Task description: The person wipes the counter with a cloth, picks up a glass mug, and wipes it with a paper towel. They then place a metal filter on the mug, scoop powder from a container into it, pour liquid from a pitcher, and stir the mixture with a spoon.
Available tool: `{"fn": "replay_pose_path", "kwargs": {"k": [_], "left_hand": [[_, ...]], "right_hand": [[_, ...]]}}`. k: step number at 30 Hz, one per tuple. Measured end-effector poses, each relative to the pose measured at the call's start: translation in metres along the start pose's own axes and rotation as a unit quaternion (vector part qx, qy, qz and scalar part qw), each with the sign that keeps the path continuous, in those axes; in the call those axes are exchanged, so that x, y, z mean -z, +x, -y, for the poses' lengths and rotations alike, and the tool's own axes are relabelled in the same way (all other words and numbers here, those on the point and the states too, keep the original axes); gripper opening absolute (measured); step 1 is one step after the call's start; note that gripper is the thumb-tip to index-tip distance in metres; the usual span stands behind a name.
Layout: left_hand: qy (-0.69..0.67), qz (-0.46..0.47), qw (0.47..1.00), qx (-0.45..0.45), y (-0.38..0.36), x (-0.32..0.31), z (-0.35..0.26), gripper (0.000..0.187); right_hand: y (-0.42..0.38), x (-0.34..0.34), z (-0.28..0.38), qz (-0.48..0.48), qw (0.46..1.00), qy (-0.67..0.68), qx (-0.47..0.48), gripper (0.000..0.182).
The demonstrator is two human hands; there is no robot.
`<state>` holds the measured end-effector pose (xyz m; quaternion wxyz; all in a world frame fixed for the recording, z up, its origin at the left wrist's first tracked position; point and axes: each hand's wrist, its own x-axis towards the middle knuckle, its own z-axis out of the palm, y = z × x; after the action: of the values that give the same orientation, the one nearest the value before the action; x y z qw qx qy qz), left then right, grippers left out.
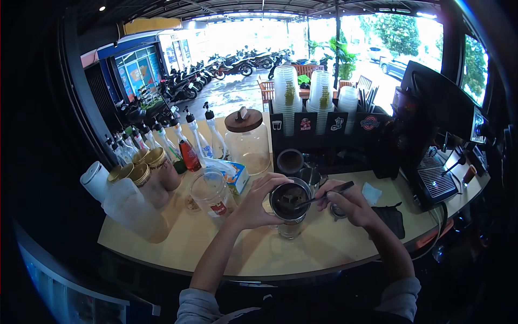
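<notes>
Near the counter's front edge, my left hand (258, 204) is wrapped round the left side of a round metal cup (291, 198) with dark contents. My right hand (345, 202) grips a thin dark-handled utensil (341, 188), whose lower end reaches into the cup. Below the cup, a clear glass (290, 231) stands on the counter. Just behind it are a dark round container (290, 160) and a metal pitcher (309, 175). A small round metal item (338, 210) lies beneath my right hand.
On the counter's left are a clear jar (209, 189), a tissue box (237, 177), pump bottles (192, 129) and gold-lidded jars (156, 162). A wooden-lidded jar (251, 146) and cup stacks (286, 97) stand behind; at right are a dark cloth (389, 220) and an espresso machine (440, 175).
</notes>
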<state>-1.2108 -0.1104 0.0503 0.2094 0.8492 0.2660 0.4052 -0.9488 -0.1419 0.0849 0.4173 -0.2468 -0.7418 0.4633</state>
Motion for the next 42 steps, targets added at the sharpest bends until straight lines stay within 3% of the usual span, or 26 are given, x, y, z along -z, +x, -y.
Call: {"fn": "replay_pose_path", "kwargs": {"k": [9, 14, 17, 27, 30, 42], "left_hand": [[0.005, 0.001, 1.000, -0.008, -0.001, 0.000, -0.001, 0.080], [-0.002, -0.005, 1.000, -0.015, -0.001, 0.000, -0.001, 0.079], [0.003, -0.004, 1.000, -0.020, -0.001, -0.002, 0.000, 0.079], [0.026, -0.007, 0.999, -0.023, -0.003, -0.006, -0.002, 0.080], [0.040, -0.004, 0.999, -0.028, -0.002, -0.007, -0.003, 0.079], [0.033, -0.002, 0.999, -0.018, -0.002, -0.005, -0.004, 0.079]], "right_hand": [[0.005, 0.003, 0.010, -0.006, 1.000, 0.002, 0.000, 0.024], [0.001, 0.002, 0.016, 0.043, 0.987, -0.144, 0.059, 0.024], [-0.001, 0.001, 0.019, 0.006, 0.994, -0.111, 0.013, 0.024], [0.004, 0.003, 0.010, -0.031, 0.997, -0.067, 0.006, 0.022], [0.008, 0.001, 0.010, 0.009, 0.996, -0.085, -0.015, 0.022], [0.019, 0.003, 0.011, 0.010, 0.996, -0.088, 0.003, 0.021]]}}
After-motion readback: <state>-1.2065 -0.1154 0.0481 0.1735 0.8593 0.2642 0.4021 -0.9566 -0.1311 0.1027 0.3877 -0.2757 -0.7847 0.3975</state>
